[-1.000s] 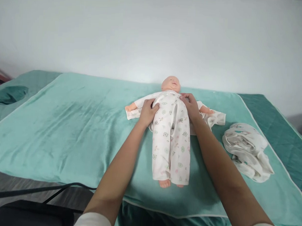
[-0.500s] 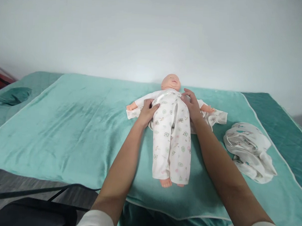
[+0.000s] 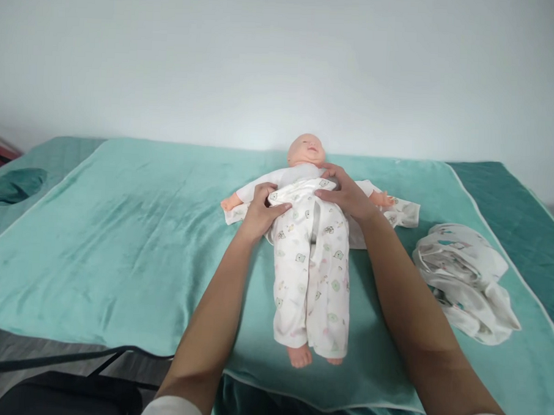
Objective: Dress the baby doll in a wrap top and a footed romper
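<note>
Head view: a green blanket (image 3: pixel 119 237) covers the surface, with a doll (image 3: pixel 307 151) lying face-up at its centre and a crumpled cloth (image 3: pixel 466 283) nearby. Printed trousers (image 3: pixel 313 282) are on both legs, drawn to the chest, feet showing. The left hand (image 3: pixel 258 210) pinches the waistband (image 3: pixel 296 195); the right hand (image 3: pixel 346 195) rests on it, grip unclear.

plain pale wall (image 3: pixel 283 61) at twelve o'clock; bed (image 3: pixel 511 190) under a teal blanket (image 3: pixel 119 237) mid-frame; grey floor (image 3: pixel 5 342) at eight o'clock.

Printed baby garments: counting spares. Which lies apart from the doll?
The crumpled white printed garment on the teal blanket, right of the plastic baby doll, untouched.
</note>
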